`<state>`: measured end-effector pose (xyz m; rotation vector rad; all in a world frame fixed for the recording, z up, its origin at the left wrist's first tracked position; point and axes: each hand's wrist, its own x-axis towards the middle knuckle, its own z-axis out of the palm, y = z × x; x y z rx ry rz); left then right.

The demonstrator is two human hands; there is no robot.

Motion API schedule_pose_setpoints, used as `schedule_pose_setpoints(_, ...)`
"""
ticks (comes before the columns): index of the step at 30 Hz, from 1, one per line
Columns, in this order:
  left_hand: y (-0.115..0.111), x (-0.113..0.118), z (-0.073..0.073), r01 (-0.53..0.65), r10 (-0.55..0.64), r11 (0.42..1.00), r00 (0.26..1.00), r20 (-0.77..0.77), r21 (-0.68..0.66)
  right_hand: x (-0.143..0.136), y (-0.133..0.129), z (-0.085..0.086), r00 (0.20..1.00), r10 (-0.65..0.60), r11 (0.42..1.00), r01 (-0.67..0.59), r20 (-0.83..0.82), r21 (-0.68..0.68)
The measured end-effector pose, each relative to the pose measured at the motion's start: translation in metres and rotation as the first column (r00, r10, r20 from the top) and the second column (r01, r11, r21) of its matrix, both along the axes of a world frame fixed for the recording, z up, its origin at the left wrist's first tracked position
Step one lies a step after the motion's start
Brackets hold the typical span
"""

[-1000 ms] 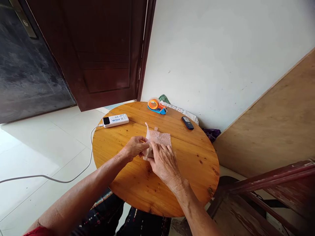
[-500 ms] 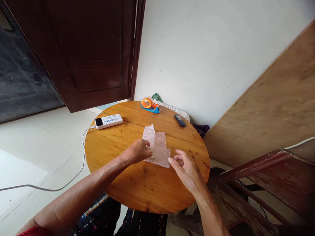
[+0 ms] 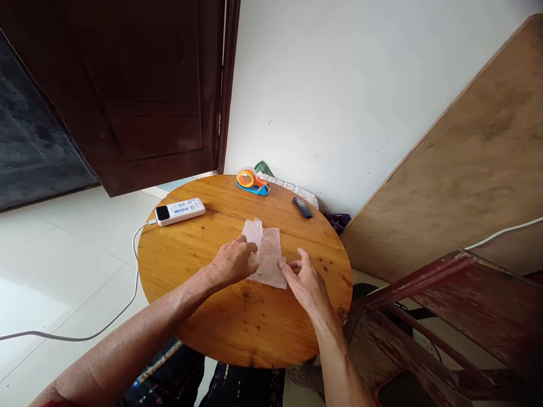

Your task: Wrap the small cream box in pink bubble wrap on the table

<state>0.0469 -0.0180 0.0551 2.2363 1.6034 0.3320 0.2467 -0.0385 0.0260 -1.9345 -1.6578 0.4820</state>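
A sheet of clear bubble wrap lies on the round wooden table, partly folded, with overlapping flaps at its far side. My left hand rests at its left edge, fingers curled over the wrap; some fingertips are hidden. At the right edge, my right hand has its thumb side touching the wrap's corner while the other fingers are spread apart. Whether anything is wrapped inside the fold I cannot tell.
Toward the back of the table stands an orange and blue tape dispenser. A white power bank with a cable lies at left. A dark, pixelated object is at back right. Wall and door are behind.
My right hand has moved left, from just beside the bubble wrap to touching its right corner. The left hand stays at the left edge. The whole view has shifted slightly.
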Motion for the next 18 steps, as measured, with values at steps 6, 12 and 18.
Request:
schedule_pose_setpoints(6, 0.004, -0.002, -0.012, 0.03, -0.032, 0.999, 0.992, 0.126, 0.018, -0.006, 0.006, -0.011, 0.989, 0.07, 0.997, -0.072, -0.127, -0.012)
schedule_pose_setpoints(12, 0.004, -0.002, -0.014, 0.027, -0.031, 0.999, 0.989, 0.147, 0.032, -0.019, 0.004, -0.018, 0.889, 0.075, 0.991, -0.018, -0.452, 0.129)
schedule_pose_setpoints(18, 0.004, 0.001, -0.008, 0.031, -0.03, 1.0, 0.994, 0.107, -0.001, -0.035, 0.001, -0.007, 0.849, 0.15, 0.978, -0.051, -0.506, 0.204)
